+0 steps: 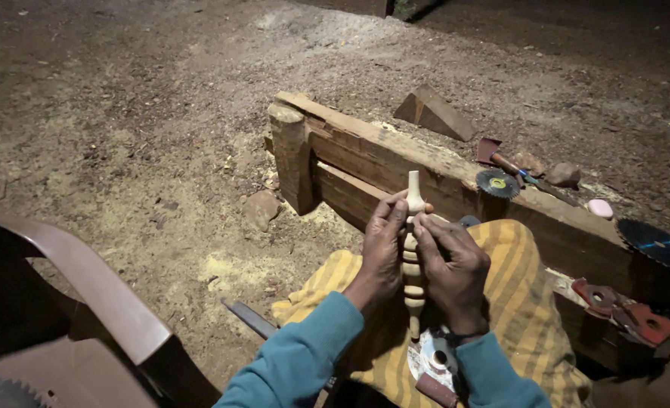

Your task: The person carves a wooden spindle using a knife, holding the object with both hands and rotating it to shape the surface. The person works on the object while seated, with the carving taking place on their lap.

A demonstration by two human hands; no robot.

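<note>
The sawdust-strewn dirt floor (123, 113) runs all around me, and across it, from the middle toward the right edge, lies a heavy timber beam (395, 162) propped on a short upright log post (289, 155) at its left end. Over my lap hangs a yellow striped cloth (516, 302), its far edge reaching the near face of the beam. A brown plastic chair (85, 295) stands at my left

On the beam's top lie a small toothed saw disc (497, 183), a hammer (501, 160) and a wooden wedge (433, 112); a larger saw blade (660, 245) leans at the beam's right end, with red metal parts (629, 310) below it

The turned wooden spindle (413, 257) stands upright between my hands, long axis running from my lap up toward the beam, its slim tip clearing my fingers and its lower end pointing at a round metal disc (434, 357) on the cloth. My left hand (384, 253) is clenched round its left side, thumb high near the neck; my right hand (452, 264) is closed on its right side at about the same height. Both grips sit on the upper half, so neither hand is nearer, and the beaded lower half hangs free below my palms
</note>
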